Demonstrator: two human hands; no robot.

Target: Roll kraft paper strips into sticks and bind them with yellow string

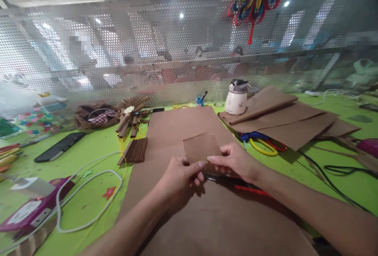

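Note:
Between my two hands is a small piece of brown paper (201, 148), raised above a long sheet of brown kraft paper (180, 124). My left hand (183, 175) pinches its lower left edge between thumb and fingers. The lower right edge is pinched by my right hand (233, 159). Under my right hand lies a tool with red handles (254, 189), partly hidden by the hand and forearm. To the left, a stack of folded brown paper strips (137, 150) sits at the big sheet's edge.
A white bottle (236, 98) stands near more brown sheets (283, 120) at the right. Blue-and-yellow-handled scissors (261, 142) lie before them. On the left are a phone (60, 146), a white cable (88, 230), a purple power strip (38, 212) and rolled paper tubes (126, 124).

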